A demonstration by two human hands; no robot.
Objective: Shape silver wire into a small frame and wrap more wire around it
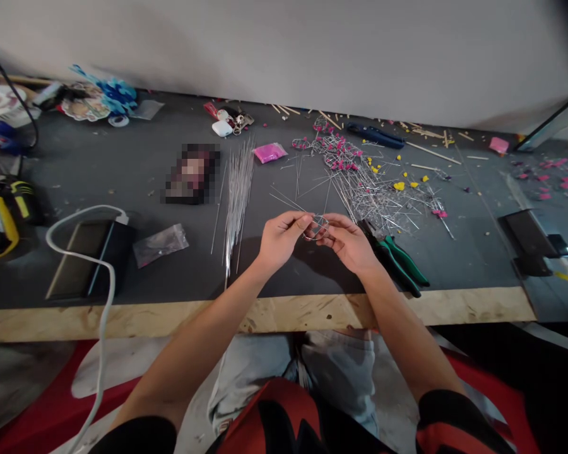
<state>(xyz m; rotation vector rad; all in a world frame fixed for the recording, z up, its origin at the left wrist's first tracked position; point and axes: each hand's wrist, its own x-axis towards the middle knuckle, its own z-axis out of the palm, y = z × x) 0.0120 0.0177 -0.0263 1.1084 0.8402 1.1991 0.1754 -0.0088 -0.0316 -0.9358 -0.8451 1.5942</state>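
Note:
Both my hands meet over the dark tabletop near its front edge, around a bent piece of thin silvery wire. My left hand pinches the wire's left side between thumb and fingers. On the opposite side, my right hand grips it with the fingertips curled. Loose wire ends stick out up and to the left from between the hands. Just right of my right hand lie green-handled pliers. A bundle of straight wires rests to the left of my left hand.
Beyond my hands sits a tangled pile of wires with pink beads, with yellow pieces beside it. A pink packet lies behind the hands. On the left are a black power bank with a white cable and a small plastic bag.

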